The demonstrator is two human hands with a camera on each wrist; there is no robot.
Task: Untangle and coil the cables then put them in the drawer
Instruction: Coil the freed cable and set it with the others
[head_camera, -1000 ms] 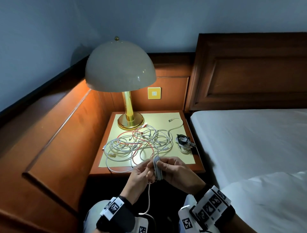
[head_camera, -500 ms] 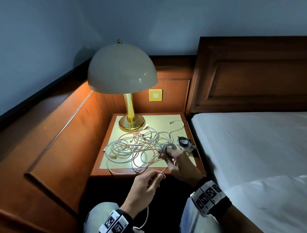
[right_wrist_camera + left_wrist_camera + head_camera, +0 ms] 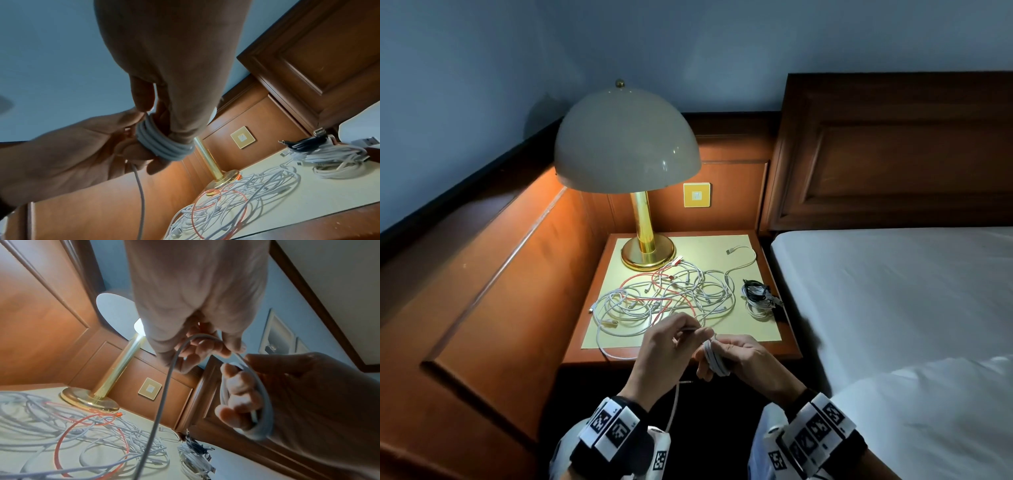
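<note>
1. Our right hand (image 3: 743, 356) curls around a small coil of white cable (image 3: 715, 358), held in front of the wooden nightstand (image 3: 789, 351).
2. Our left hand (image 3: 667, 346) pinches the loose strand of that cable beside the coil.
3. A tangle of white and red cables (image 3: 667, 294) lies on the nightstand near the brass lamp (image 3: 642, 240).
4. A bundle of coiled black and white cables (image 3: 758, 296) sits at its right edge.

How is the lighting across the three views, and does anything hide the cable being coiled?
Head view: dim room, lamp lights only the nightstand; white coil visible. Left wrist view: left hand washed pale, right hand shadowed. Right wrist view: both hands dark, coil clear.
</note>
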